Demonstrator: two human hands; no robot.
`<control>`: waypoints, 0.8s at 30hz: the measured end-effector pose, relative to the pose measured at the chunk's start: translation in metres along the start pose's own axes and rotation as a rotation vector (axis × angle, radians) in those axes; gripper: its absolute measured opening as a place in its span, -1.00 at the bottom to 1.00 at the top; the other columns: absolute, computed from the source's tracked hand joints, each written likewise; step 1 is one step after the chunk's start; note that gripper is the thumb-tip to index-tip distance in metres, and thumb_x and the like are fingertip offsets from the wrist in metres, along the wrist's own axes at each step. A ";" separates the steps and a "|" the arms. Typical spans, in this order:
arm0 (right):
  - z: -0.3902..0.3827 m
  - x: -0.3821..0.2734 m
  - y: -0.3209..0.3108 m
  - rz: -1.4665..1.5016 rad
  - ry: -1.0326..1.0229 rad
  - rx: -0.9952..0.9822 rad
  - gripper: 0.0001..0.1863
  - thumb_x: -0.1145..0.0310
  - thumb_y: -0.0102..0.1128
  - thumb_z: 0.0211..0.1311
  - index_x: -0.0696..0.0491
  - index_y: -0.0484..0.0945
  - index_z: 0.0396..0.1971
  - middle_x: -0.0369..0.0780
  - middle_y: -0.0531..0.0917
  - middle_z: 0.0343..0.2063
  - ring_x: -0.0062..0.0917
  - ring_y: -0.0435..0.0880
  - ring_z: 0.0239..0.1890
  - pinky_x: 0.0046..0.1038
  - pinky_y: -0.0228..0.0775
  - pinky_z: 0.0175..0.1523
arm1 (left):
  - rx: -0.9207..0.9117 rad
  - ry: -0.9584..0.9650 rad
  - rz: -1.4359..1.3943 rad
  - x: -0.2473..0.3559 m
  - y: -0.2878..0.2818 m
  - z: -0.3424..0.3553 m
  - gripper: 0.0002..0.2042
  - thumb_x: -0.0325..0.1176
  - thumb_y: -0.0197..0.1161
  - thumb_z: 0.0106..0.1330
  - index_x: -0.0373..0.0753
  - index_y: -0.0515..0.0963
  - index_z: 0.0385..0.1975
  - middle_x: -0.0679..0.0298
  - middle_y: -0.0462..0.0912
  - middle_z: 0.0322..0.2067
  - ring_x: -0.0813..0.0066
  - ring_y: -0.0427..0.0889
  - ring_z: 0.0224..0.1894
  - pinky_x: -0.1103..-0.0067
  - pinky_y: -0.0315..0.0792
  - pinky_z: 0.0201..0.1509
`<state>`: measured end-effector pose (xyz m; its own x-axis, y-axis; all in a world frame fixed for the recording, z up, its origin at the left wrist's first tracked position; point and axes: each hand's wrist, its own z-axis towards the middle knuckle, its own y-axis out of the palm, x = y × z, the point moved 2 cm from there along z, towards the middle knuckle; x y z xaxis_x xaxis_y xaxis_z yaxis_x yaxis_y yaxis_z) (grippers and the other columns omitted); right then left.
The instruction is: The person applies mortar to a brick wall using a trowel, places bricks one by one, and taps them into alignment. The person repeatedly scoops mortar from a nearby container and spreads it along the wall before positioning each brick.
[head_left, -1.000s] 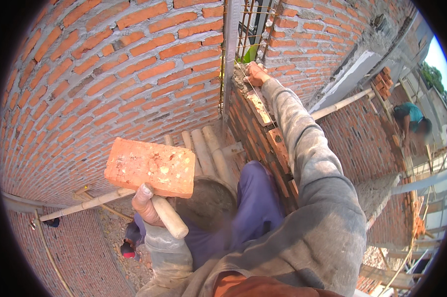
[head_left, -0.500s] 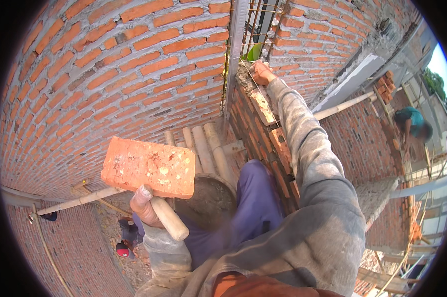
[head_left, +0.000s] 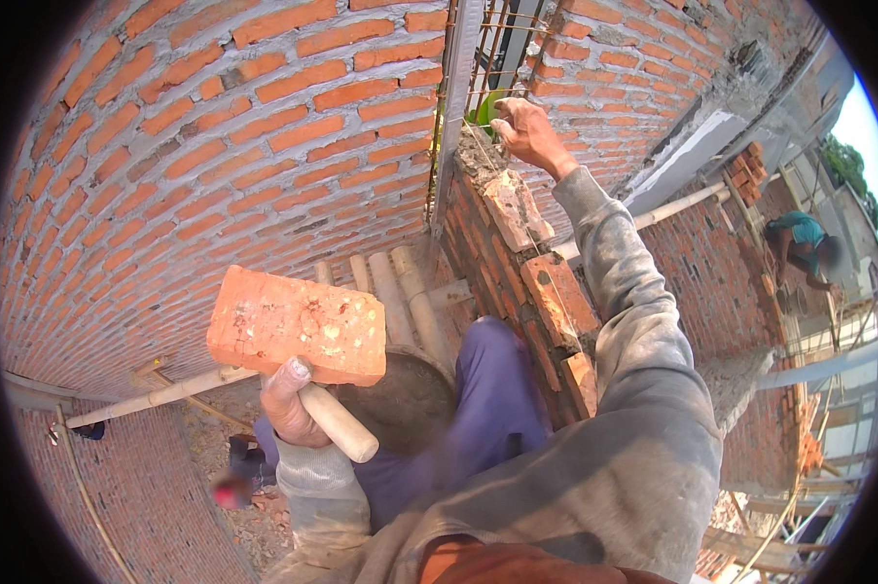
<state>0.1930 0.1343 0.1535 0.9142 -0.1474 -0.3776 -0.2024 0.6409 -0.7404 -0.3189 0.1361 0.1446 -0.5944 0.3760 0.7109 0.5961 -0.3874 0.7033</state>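
Note:
My left hand (head_left: 291,404) is closed around a light wooden handle (head_left: 340,423) and also supports an orange brick (head_left: 298,326), tilted in front of me. Whatever tool the handle belongs to is hidden beneath the brick. Higher up, my right hand (head_left: 534,134) is raised just over the far end of a low brick wall (head_left: 497,263), its fingers apart and nothing seen in them. A thin string (head_left: 528,219) runs along the top of that wall, over spaced bricks (head_left: 558,297) and grey mortar (head_left: 476,151).
A round tub of wet mortar (head_left: 400,399) sits by my knee (head_left: 502,370), beside bamboo poles (head_left: 414,292). A tall brick wall (head_left: 264,146) rises on the left, and steel bars (head_left: 497,58) stand at the corner. One person (head_left: 804,243) is at far right, another (head_left: 239,482) lower left.
My right hand has lifted off the wall's far end and moved slightly right, its fingers spreading. The brick and handle stay in my left hand, nearly unmoved.

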 end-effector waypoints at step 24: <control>-0.105 -0.101 -0.047 -0.053 0.222 -0.290 -0.16 -0.03 0.39 0.40 0.26 0.39 0.45 0.13 0.70 -0.01 0.01 0.66 0.13 -0.09 0.52 0.24 | -0.060 -0.273 -0.082 -0.048 0.044 0.003 -0.34 -0.38 0.42 0.32 -0.32 0.32 0.40 0.08 0.58 0.18 0.20 0.65 0.24 0.25 0.56 0.38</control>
<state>0.0736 0.0398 0.1679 0.8341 -0.3551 -0.4220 -0.2769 0.3921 -0.8773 -0.2621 0.1037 0.1410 -0.4673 0.6174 0.6328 0.5140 -0.3926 0.7626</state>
